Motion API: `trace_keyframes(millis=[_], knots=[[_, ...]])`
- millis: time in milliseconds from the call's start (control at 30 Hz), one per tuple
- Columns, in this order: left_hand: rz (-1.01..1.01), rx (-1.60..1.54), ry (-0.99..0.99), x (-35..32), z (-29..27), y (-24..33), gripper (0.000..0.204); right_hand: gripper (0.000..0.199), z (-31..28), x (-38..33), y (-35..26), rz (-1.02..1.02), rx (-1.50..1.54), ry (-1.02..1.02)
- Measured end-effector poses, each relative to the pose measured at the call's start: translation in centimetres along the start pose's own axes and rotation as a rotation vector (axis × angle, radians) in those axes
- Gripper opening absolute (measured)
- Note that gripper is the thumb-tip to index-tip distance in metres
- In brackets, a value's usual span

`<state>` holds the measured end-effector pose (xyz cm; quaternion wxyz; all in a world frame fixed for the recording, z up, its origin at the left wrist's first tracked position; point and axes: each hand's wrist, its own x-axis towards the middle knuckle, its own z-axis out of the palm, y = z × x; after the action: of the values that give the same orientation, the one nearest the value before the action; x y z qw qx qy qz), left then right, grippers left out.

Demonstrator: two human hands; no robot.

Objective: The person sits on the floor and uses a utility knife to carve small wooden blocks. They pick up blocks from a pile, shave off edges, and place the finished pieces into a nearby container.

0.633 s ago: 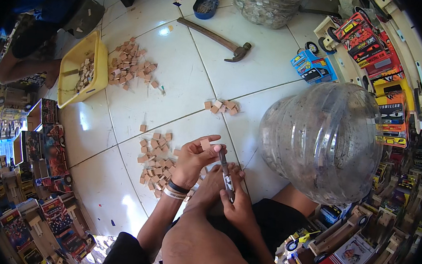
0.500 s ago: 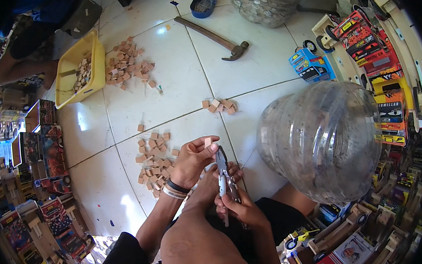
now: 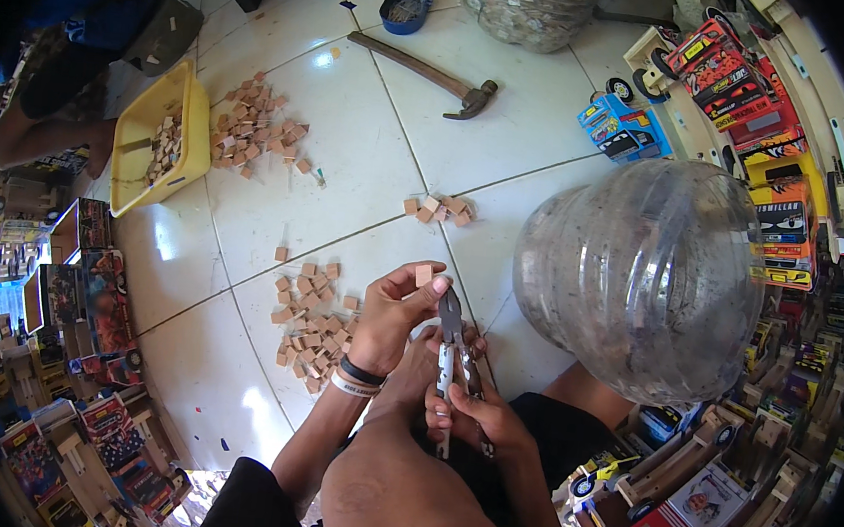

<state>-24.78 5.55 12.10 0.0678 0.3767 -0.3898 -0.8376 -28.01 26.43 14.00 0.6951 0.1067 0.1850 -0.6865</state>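
Observation:
A small pale wooden block (image 3: 424, 275) is pinched between the thumb and fingers of my left hand (image 3: 385, 312), just above my foot. My right hand (image 3: 487, 417) grips the handles of a pair of pliers (image 3: 450, 314), which point away from me. The dark jaws of the pliers are right beside the block and my left thumb; whether they grip anything small there I cannot tell. Left of my left wrist lies a loose heap of similar wooden blocks (image 3: 312, 319). A few more blocks (image 3: 444, 209) sit on the tiles beyond my hands.
A big clear plastic jug (image 3: 641, 283) stands at the right. Farther off lie a claw hammer (image 3: 438, 79) and a blue container (image 3: 407, 7). A yellow tub (image 3: 192, 138) with blocks stands beside another heap (image 3: 256, 127), near a person's leg (image 3: 37, 134). Toy trucks (image 3: 691, 518) line both sides.
My left hand and the block have shifted slightly to the right and farther from me. The pliers have turned a little, and their jaws have moved slightly right.

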Motion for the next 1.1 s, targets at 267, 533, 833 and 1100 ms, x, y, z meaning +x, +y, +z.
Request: trace_keyframes(millis=[267,533,833,1100], knots=[[0.027,-0.058,-0.03,0.8,-1.0,0.4,0.025,0.06,-0.1,-0.1,-2.0,0.061,-0.246,0.102],[0.08,0.12,-0.018,1.5,-3.2,0.5,0.024,0.061,-0.6,-0.3,-2.1,-0.012,-0.705,0.417],[0.066,0.16,-0.136,0.3,-1.8,-1.5,0.029,0.058,0.6,0.0,-2.3,0.038,-0.505,0.453],[0.094,0.156,-0.177,0.6,-2.0,-2.2,0.023,0.053,0.7,-0.4,-2.1,0.081,-0.49,0.479]])
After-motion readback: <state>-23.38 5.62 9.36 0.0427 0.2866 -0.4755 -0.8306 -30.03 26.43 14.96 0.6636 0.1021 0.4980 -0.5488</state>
